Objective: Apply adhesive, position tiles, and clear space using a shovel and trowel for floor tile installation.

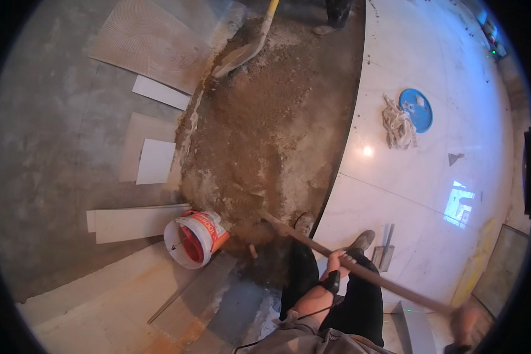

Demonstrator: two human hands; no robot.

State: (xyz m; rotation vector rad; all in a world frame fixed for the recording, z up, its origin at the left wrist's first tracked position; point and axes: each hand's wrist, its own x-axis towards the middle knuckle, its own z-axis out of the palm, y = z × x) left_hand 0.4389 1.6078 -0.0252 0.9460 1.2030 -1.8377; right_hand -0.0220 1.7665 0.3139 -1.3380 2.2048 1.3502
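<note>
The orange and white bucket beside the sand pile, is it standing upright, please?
No, the orange and white bucket lies tipped on its side, its open mouth facing the camera, next to the sand pile.

- An indoor room under renovation, a floor-tiling work site.
- A wide heap of brown sand and mortar mix (259,124) covers the bare grey concrete floor (47,147).
- Glossy white floor tiles (430,177) are already laid on the right side.
- Loose tile pieces (155,161) lie on the concrete at the left.
- A shovel (242,53) rests in the heap, and a tipped orange and white bucket (194,239) lies at its edge.
</note>
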